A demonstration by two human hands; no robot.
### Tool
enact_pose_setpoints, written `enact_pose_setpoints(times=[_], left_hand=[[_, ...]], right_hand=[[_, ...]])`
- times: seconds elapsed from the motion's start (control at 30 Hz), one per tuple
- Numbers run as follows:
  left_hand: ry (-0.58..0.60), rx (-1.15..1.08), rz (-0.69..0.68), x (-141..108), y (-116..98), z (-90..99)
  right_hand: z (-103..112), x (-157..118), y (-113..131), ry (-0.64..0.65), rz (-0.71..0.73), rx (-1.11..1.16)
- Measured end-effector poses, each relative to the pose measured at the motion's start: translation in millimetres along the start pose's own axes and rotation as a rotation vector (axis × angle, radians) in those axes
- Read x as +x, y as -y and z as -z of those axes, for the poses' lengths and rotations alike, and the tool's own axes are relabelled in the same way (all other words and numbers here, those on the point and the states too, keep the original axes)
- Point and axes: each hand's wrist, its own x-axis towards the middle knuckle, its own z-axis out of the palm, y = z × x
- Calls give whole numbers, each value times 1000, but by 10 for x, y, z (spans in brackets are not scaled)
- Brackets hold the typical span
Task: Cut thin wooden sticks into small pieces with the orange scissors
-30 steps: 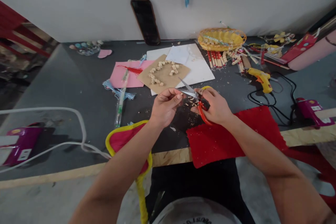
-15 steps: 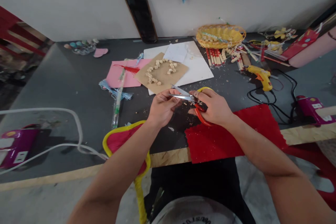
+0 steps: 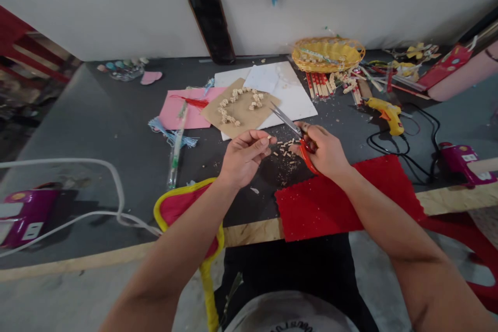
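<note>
Between thumb and fingertips my left hand (image 3: 246,156) pinches a small pale wooden piece (image 3: 269,137), mostly covered by the fingers. My right hand (image 3: 324,150) grips a pair of scissors (image 3: 288,122) by the red handles, the blades pressed together and pointing up and left, apart from the piece. Small cut stick bits (image 3: 286,149) and crumbs lie scattered on the dark table between my hands. Beyond them, a curved row of pale wooden clusters (image 3: 223,111) rests on a brown card (image 3: 212,114).
A red cloth (image 3: 342,207) lies under my right forearm. To the right are a yellow glue gun (image 3: 389,114) with a black cord and a purple box (image 3: 465,161). A yellow basket (image 3: 327,65) and a phone (image 3: 212,26) stand at the back. A tasselled stick (image 3: 176,158) lies left.
The scissors have moved right, away from my left hand, and their blades have come together. My left hand stays nearly in place with its pinch.
</note>
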Motion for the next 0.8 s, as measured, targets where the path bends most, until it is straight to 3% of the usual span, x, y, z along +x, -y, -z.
enact_pose_setpoints(times=[0.37, 0.63, 0.8], left_hand=[[10, 76, 6, 15, -18, 42], [35, 61, 83, -17, -54, 23], [-4, -33, 61, -5, -78, 20]], right_hand=[[49, 29, -62, -99, -64, 49], [16, 30, -74, -65, -30, 50], [12, 24, -48, -45, 21, 79]])
